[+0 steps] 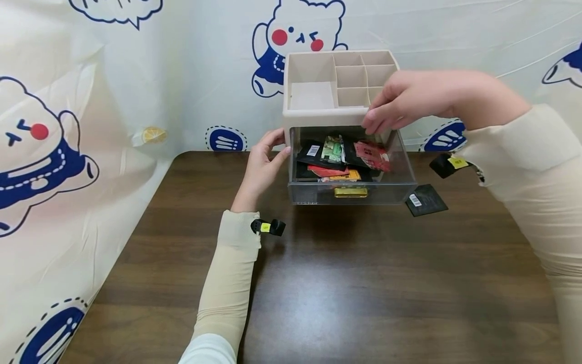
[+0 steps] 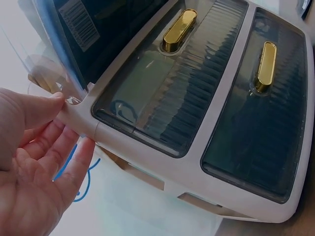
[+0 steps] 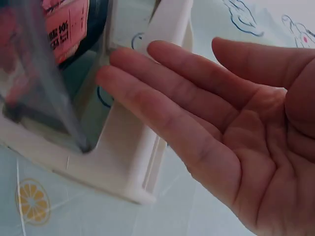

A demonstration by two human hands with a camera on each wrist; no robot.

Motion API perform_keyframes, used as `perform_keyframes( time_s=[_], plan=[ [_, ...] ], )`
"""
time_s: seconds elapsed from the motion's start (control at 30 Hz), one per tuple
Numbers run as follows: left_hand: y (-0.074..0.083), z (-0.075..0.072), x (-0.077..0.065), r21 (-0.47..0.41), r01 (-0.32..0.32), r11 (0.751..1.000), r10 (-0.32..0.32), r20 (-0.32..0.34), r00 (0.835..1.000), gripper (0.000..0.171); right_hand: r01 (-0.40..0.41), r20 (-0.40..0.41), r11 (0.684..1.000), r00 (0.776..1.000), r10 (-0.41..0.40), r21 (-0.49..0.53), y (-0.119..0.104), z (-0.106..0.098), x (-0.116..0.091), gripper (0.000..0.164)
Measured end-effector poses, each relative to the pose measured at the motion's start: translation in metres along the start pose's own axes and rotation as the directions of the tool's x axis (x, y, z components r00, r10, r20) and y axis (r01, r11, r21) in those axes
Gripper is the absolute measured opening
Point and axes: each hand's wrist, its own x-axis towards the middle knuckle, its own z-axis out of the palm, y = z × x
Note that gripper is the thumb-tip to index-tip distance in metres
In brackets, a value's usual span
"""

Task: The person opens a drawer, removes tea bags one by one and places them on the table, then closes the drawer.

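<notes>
A white desk organizer (image 1: 328, 119) stands at the back of the table, with an open compartment tray on top. Its clear top drawer (image 1: 300, 194) is pulled out, showing a gold handle (image 1: 351, 192) and several packets, black, red, green and orange. My left hand (image 1: 261, 169) holds the organizer's left front edge, thumb in front and fingers along the side. In the left wrist view two lower drawers with gold handles (image 2: 266, 66) are closed. My right hand (image 1: 409, 101) is over the organizer's right front edge, fingers extended and holding nothing; the right wrist view shows its palm (image 3: 256, 132).
A black packet (image 1: 426, 200) with a barcode label lies on the dark wooden table (image 1: 345, 283), just right of the drawer. Behind the table hangs a pale cloth (image 1: 204, 76) printed with cartoon bears.
</notes>
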Motion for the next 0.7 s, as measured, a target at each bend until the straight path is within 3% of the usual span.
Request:
perform_keyframes(
  time_s=[0.3, 0.7],
  plan=[
    [0.001, 0.000, 0.000, 0.005, 0.028, 1.000, -0.028, -0.003, 1.000, 0.037, -0.076, 0.195, 0.997, 0.978, 0.080, -0.026, -0.024, 0.004, 0.021, 0.042],
    [-0.002, -0.002, 0.001, 0.001, 0.001, 1.000, -0.001, 0.013, 1.000, 0.037, -0.168, 0.263, 0.981, 0.946, 0.188, -0.096, -0.033, 0.018, 0.033, 0.037]
  ],
)
